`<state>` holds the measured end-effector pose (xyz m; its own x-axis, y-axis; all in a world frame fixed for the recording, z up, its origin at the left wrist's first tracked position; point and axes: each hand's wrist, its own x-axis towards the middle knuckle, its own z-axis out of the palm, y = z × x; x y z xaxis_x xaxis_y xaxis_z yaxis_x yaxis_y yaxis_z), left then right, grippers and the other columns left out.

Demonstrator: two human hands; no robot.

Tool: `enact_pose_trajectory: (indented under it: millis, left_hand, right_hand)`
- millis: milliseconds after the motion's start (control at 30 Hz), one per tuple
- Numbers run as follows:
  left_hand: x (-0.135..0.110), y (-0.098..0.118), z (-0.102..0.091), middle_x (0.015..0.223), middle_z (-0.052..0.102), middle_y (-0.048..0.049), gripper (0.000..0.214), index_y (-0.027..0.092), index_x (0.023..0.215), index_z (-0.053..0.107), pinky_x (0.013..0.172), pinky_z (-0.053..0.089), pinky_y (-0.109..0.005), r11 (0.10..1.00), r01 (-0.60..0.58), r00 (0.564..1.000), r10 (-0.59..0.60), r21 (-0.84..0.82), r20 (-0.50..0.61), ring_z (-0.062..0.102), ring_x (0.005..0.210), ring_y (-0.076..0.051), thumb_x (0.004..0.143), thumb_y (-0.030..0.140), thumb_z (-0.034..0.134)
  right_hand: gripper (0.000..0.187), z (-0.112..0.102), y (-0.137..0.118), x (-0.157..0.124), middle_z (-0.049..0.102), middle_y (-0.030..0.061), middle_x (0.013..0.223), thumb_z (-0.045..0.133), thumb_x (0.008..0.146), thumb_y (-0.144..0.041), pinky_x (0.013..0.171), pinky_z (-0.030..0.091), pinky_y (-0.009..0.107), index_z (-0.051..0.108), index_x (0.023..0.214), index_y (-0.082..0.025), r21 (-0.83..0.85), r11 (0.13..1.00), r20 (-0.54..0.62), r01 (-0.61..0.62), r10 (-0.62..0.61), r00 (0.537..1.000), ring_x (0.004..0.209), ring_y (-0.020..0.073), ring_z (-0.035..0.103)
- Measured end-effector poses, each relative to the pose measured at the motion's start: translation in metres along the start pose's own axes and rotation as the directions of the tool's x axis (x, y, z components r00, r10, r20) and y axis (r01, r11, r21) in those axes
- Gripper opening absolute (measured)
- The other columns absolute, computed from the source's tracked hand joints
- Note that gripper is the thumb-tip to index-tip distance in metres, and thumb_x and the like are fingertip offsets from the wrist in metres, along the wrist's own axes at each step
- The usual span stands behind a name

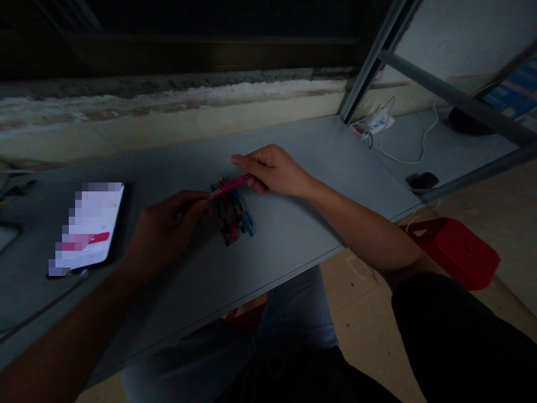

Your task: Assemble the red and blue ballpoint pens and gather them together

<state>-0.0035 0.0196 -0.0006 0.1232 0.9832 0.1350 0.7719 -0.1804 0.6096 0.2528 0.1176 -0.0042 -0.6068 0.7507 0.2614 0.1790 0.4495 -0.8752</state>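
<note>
A slim pink pen (230,186) lies almost level above the grey tabletop (293,218). My left hand (168,224) pinches its lower end, and my right hand (268,170) grips its upper end. Both hands are shut on this one pen. Just beneath it sits a small heap of pens or pen parts (232,214) in red, black and blue. The pen and my left hand partly hide the heap, so its exact contents are hard to tell.
A smartphone (88,229) with a blurred screen lies left of my left hand. At the table's far right are a white power strip (371,125), a white cable (409,143) and a black object (422,180). Grey metal shelf bars rise there, and a red stool (453,252) stands below.
</note>
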Motion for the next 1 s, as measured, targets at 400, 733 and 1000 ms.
enact_pose_trajectory:
  millis: [400, 733, 1000]
  left_hand:
    - [-0.002, -0.002, 0.003, 0.09, 0.083, -0.0045, 0.051, 0.02, 0.115, 0.082, 0.079, 0.058, -0.033, 1.0, -0.006, 0.999, 0.004, -0.03, -0.05, 0.075, 0.083, -0.024, 0.098, 0.059, 0.053]
    - [-0.008, 0.001, 0.0, 0.098, 0.085, -0.0045, 0.045, 0.021, 0.123, 0.082, 0.08, 0.055, -0.032, 1.0, -0.013, 1.0, 0.013, 0.014, -0.022, 0.076, 0.086, -0.024, 0.102, 0.053, 0.059]
    - [-0.021, -0.004, 0.0, 0.102, 0.083, -0.0043, 0.037, 0.021, 0.138, 0.078, 0.077, 0.058, -0.026, 0.952, -0.282, 0.95, 0.294, 0.119, -0.103, 0.076, 0.085, -0.018, 0.111, 0.041, 0.063]
  right_hand:
    - [0.039, -0.003, 0.007, 0.002, 0.059, -0.0056, 0.062, 0.063, 0.113, -0.046, 0.06, 0.043, 0.02, 0.057, 0.086, -0.018, 0.057, 0.998, 0.102, 0.012, -0.018, 0.995, 0.056, 0.0079, 0.054]
    - [0.059, -0.005, 0.002, 0.001, 0.053, -0.0071, 0.05, 0.054, 0.116, -0.06, 0.062, 0.04, 0.022, 0.056, 0.074, -0.018, -0.065, 0.998, 0.151, 0.01, 0.0, 0.989, 0.051, 0.0071, 0.048]
    - [0.065, 0.001, -0.003, 0.001, 0.047, -0.0096, 0.045, 0.065, 0.108, -0.068, 0.051, 0.033, 0.021, 0.056, 0.067, -0.018, 0.164, 0.977, 0.089, -0.139, 0.125, 0.988, 0.042, 0.0046, 0.039]
